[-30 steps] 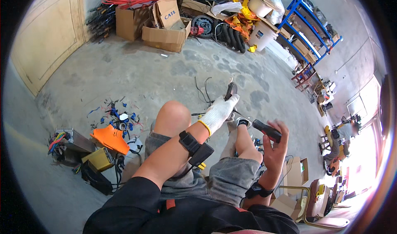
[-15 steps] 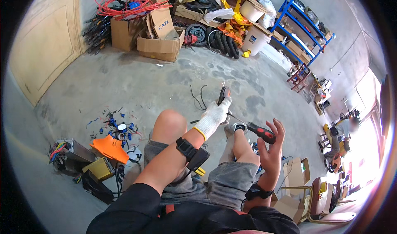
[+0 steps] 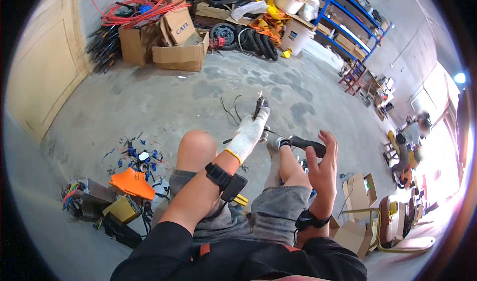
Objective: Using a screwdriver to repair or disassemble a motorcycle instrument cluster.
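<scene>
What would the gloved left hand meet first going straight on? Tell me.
Probably the white bucket across the floor, in line with the left hand; depth is unclear, so if the hand slopes down, the floor comes first.

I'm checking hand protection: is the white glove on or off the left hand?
On: the white glove covers the left hand, its yellow-edged cuff sitting at the wrist.

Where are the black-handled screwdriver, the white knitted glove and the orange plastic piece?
Black-handled screwdriver (image 3: 307,145): head view, on its grip.
White knitted glove (image 3: 248,136): head view, on its back.
Orange plastic piece (image 3: 133,183): head view, on its broad face.
</scene>
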### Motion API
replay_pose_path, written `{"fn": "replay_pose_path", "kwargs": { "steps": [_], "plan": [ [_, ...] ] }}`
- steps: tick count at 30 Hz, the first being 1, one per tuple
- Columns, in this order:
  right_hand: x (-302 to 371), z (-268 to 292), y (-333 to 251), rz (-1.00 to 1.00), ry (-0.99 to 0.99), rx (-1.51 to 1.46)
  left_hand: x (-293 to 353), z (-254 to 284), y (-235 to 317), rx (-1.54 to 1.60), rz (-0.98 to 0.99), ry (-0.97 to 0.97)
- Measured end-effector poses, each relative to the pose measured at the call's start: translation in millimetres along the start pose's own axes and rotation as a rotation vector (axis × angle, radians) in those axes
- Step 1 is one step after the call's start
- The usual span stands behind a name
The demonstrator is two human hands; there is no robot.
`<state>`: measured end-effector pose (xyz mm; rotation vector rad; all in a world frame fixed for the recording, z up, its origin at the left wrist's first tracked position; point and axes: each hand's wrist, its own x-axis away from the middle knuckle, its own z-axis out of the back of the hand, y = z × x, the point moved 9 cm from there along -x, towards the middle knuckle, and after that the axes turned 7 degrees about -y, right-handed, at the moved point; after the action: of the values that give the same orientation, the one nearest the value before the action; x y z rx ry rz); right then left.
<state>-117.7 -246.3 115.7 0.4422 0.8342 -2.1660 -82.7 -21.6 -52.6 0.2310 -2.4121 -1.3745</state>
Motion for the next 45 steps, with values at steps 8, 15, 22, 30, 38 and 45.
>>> {"fn": "replay_pose_path", "kwargs": {
  "steps": [8, 15, 22, 30, 38, 45],
  "plan": [
    [-11.9, 15.6, -2.3, -0.139, 0.071, -0.229, 2.5, -10.9, -4.9, 0.121, 0.048, -0.077],
    [-12.1, 9.1, 2.1, -0.156, 0.066, 0.040, 3.1, 3.1, -7.4, 0.161, 0.051, 0.017],
    [-11.7, 15.5, -30.1, 0.088, -0.007, -0.229, 10.3, -13.3, -5.1, 0.191, 0.023, -0.067],
    [-0.4, 1.6, -23.2, -0.108, 0.051, -0.037, -1.3, 3.4, -10.8, 0.216, 0.026, 0.047],
    [-6.5, 6.2, -45.2, 0.063, -0.091, -0.193, 2.2, -3.2, -12.0, 0.286, 0.062, -0.032],
    [-6.1, 4.5, 4.0, -0.320, 0.096, 0.022, 2.5, 0.5, -7.4, 0.251, 0.053, -0.017]
  ]
}}
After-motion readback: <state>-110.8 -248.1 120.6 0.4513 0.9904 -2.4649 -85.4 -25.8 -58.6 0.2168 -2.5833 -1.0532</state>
